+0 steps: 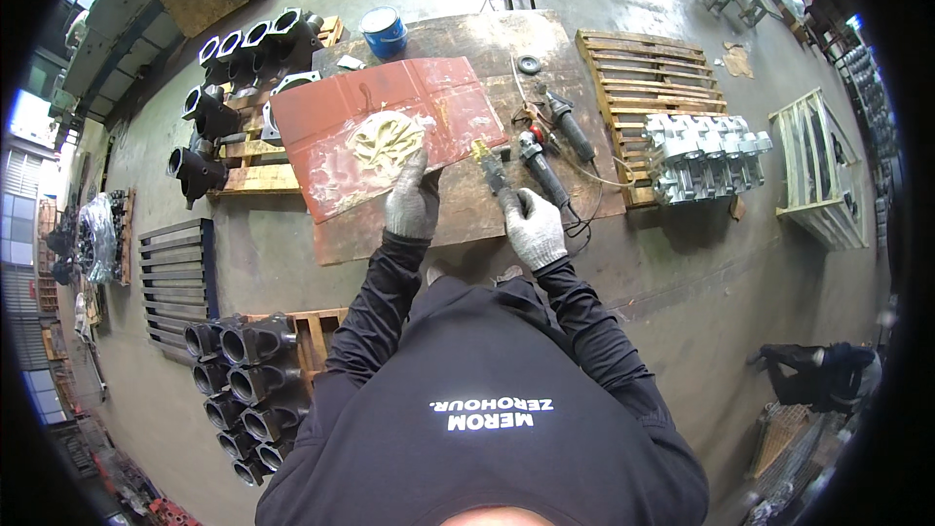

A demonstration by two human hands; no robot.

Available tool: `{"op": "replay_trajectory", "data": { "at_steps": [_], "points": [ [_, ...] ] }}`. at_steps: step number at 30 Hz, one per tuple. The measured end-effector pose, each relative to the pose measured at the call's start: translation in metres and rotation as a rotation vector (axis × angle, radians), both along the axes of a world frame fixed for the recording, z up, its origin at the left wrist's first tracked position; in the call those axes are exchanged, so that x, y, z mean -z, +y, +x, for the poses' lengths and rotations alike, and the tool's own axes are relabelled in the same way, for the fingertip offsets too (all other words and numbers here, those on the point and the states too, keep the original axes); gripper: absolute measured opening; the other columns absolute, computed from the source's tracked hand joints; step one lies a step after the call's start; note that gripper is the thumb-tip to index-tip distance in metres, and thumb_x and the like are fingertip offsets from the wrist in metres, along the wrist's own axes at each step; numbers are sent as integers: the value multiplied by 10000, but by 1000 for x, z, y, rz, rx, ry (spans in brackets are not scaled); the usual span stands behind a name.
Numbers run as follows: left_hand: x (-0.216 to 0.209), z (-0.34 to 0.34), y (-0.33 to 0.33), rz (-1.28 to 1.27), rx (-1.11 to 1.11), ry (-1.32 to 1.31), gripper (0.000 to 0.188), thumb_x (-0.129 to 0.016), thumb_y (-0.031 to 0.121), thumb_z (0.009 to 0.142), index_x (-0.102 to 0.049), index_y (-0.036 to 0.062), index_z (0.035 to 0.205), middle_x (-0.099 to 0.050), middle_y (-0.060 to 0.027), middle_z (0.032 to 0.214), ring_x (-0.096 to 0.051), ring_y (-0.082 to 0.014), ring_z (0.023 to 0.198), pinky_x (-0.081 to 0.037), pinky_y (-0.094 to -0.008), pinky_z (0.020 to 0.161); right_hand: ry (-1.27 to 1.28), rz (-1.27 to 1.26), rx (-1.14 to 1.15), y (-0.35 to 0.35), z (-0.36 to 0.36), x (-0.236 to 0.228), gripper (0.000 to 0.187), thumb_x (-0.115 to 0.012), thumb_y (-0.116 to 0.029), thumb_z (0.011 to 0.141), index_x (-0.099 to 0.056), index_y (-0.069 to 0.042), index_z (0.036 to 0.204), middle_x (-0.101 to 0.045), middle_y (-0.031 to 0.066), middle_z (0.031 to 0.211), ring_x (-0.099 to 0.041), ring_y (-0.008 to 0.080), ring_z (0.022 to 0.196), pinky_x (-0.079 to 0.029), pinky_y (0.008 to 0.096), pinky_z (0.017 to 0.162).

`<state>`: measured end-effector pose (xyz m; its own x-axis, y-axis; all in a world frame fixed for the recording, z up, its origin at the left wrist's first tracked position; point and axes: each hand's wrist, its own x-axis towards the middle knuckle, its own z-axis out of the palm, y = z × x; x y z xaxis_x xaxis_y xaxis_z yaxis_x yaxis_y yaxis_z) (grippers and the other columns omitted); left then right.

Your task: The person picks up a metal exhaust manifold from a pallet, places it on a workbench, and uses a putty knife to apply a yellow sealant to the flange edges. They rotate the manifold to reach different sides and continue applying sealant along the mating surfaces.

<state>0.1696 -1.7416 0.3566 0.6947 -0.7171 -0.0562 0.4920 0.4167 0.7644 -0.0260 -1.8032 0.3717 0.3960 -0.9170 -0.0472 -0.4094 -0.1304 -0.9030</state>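
My left hand (413,200), in a whitish knit glove, grips the near edge of a reddish-brown board (336,102). The board is tilted above the worktable, smeared with pale paste. A crumpled cream-coloured heap (387,144) rests on it; whether paste or cloth, I cannot tell. My right hand (536,229), gloved alike, is closed round the handle of a scraper (494,172). Yellowish paste coats the scraper's far end, just right of the board. Two angle grinders (542,168) lie on the table beyond my right hand.
The worktable (531,39) carries a blue can (384,32) and a small black disc (528,64). Dark castings stand on a pallet (255,178) to the left, more castings (255,380) nearer me. Right are a slatted pallet (651,68) and silvery castings (706,156). Another person (818,375) is lower right.
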Motion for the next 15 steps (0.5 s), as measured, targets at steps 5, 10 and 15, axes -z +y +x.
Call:
{"op": "replay_trajectory", "data": {
  "at_steps": [5,10,15],
  "points": [
    [-4,-2,1,-146,57,290,253,-575,69,1015,-602,-16,1251,-657,-96,1220,-640,-200,1084,-537,-357,998,56,75,-84,11,1,-11,312,-638,-274,1001,-663,26,919,-617,93,668,-523,122,612,-466,332,605],
    [-18,-4,0,-52,25,304,265,-597,62,998,-597,3,1257,-663,-86,1199,-645,-210,1083,-540,-380,995,-140,105,-58,-4,-10,-15,266,-623,-241,1007,-663,-6,888,-587,11,652,-501,69,560,-417,277,510],
    [-24,-3,5,0,34,288,318,-638,84,980,-614,47,1295,-658,-47,1259,-637,-189,1112,-522,-378,994,-42,112,37,-46,-32,-14,312,-649,-257,989,-669,41,899,-622,78,655,-539,128,594,-467,323,590]
  ]
}}
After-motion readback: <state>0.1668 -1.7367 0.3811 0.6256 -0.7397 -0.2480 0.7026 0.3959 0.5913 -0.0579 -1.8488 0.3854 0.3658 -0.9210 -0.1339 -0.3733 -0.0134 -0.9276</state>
